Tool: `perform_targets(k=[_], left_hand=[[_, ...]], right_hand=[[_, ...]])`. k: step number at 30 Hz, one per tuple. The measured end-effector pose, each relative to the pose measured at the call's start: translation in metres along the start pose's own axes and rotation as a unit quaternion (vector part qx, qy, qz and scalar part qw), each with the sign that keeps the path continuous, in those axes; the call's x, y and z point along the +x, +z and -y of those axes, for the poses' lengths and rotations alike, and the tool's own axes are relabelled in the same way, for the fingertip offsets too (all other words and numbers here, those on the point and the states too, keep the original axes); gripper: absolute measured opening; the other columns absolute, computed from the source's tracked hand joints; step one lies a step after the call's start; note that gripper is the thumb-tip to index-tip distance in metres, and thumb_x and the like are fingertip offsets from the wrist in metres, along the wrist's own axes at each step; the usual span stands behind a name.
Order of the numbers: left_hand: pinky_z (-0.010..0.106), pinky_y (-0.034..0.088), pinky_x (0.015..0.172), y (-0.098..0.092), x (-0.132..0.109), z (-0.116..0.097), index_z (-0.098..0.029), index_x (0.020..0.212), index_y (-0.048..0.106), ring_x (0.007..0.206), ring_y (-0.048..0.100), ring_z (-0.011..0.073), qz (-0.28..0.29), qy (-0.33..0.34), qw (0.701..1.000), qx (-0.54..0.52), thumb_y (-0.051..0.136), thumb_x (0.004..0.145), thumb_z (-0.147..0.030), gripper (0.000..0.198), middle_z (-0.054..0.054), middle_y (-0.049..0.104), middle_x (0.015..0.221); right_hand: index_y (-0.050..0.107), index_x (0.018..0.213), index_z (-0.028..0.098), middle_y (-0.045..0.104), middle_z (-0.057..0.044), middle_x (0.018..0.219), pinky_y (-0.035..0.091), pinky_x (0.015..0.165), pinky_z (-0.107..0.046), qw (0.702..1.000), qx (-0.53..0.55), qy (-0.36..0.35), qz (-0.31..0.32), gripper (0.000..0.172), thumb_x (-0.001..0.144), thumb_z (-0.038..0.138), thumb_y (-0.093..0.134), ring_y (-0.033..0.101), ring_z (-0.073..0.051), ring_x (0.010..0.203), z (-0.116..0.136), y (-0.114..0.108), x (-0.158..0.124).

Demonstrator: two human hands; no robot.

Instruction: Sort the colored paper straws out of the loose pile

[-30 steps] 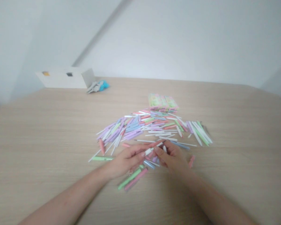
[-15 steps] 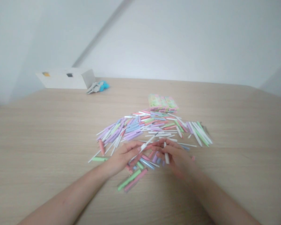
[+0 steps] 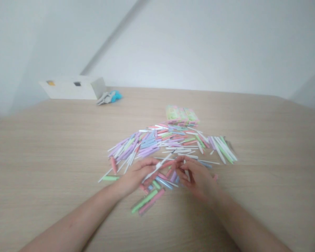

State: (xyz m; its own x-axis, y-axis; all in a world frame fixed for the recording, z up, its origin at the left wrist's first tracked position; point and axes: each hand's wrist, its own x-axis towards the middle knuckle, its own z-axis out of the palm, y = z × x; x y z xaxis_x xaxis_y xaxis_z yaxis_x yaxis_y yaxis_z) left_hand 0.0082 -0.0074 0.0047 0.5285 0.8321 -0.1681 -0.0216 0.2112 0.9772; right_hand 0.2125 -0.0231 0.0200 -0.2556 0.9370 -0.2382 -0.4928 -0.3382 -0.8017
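the table [image 3: 55,140] looks like wood or wood-print laminate, smooth and matt with a fine grain; the wall [image 3: 199,45] is smooth, matt, paint-like. the pens [image 3: 150,142] look like smooth hard plastic, mostly matt, the blue pen [image 3: 164,182] with a glossy streak; the white pen [image 3: 159,165] looks smooth, plastic too. the packs [image 3: 182,114] have a printed face, paper or film, too blurred to tell. the box [image 3: 70,90] looks like matt card, the bundle [image 3: 109,97] crumpled and soft, cloth-like

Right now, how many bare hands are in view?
2: the bare left hand, holding a slim white stick-shaped piece, and the bare right hand to its right, its grip unclear. No others show.
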Motion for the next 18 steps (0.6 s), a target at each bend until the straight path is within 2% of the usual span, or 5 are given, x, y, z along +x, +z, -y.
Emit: perform_targets(k=[2,5,9,15,18], left_hand=[[0.017,0.041,0.037,0.001,0.000,0.001,-0.015,0.101,0.060,0.039,0.034,0.0053,0.013,0.006,1.000,0.000,0.053,0.086,-0.041,0.031,-0.007,0.039,0.049],[0.016,0.039,0.037,0.002,0.000,0.004,-0.015,0.105,0.057,0.038,0.035,0.0046,0.021,0.032,0.999,0.026,0.053,0.087,-0.042,0.033,-0.008,0.039,0.048],[0.014,0.036,0.037,0.004,-0.002,0.004,-0.015,0.108,0.054,0.038,0.038,0.0035,0.034,0.053,0.997,0.046,0.055,0.086,-0.041,0.034,-0.008,0.044,0.051],[0.013,0.037,0.037,0.005,-0.002,0.003,-0.015,0.110,0.053,0.038,0.041,0.0037,0.012,0.049,0.996,0.071,0.056,0.084,-0.044,0.039,-0.007,0.046,0.053],[0.014,0.038,0.035,0.005,-0.001,0.005,-0.015,0.106,0.057,0.041,0.044,0.0041,-0.008,0.039,0.995,0.094,0.057,0.083,-0.045,0.038,-0.003,0.052,0.063]], right_hand=[[0.058,0.074,0.017,0.068,-0.002,0.077,0.031,0.035,-0.016,1.000,0.001,0.014,0.000,0.016,0.061,0.008,0.053,0.046,-0.006,0.043,-0.003,0.003,-0.001],[0.063,0.083,0.019,0.070,-0.005,0.096,0.051,0.059,-0.023,0.999,-0.011,0.040,0.019,0.024,0.062,0.008,0.056,0.066,-0.015,0.072,-0.009,0.005,-0.002],[0.064,0.089,0.019,0.070,-0.006,0.099,0.051,0.081,-0.029,0.998,-0.030,0.025,0.040,0.021,0.069,0.011,0.060,0.067,-0.018,0.091,-0.016,0.003,-0.001],[0.063,0.085,0.019,0.070,-0.006,0.093,0.053,0.065,-0.025,0.998,-0.051,0.022,0.025,0.011,0.075,0.016,0.059,0.069,-0.018,0.078,-0.015,0.005,-0.002],[0.063,0.089,0.020,0.070,-0.006,0.094,0.052,0.067,-0.026,0.998,-0.059,0.017,0.020,0.015,0.075,0.018,0.059,0.069,-0.017,0.079,-0.017,0.008,-0.003]])
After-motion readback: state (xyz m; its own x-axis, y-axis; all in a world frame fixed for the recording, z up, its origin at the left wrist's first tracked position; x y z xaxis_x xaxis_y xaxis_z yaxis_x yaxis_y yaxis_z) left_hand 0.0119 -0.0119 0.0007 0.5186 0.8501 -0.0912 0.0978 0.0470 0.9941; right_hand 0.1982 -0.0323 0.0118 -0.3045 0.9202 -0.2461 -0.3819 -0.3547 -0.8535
